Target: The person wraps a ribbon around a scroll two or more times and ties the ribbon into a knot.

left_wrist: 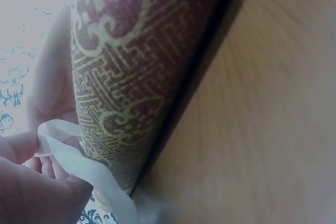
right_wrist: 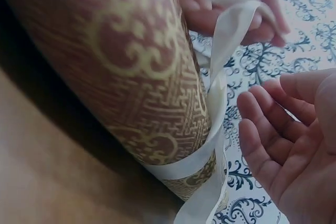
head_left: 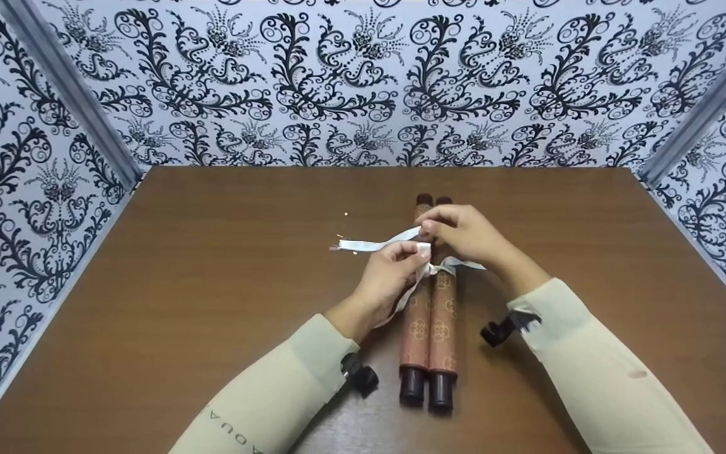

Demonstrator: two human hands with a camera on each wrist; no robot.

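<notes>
A scroll (head_left: 442, 325) lies rolled from both ends into two side-by-side rolls, reddish brown with gold patterns and dark end knobs. A white ribbon (head_left: 363, 244) is wrapped around its middle. My left hand (head_left: 383, 280) pinches a loop of this ribbon just above the left roll. My right hand (head_left: 464, 230) is over the far part of the scroll, its fingertips close to the ribbon. In the right wrist view, the right hand (right_wrist: 294, 150) has loosely bent fingers with nothing between them. A loose ribbon end reaches left past the left hand, its tip frayed.
The brown wooden table (head_left: 212, 328) carries the scroll. Small white scraps (head_left: 346, 214) lie near the frayed ribbon end. Walls (head_left: 363, 82) with black floral scrolls on white stand behind and at both sides. Dark wrist cameras (head_left: 361, 376) hang from both cuffs.
</notes>
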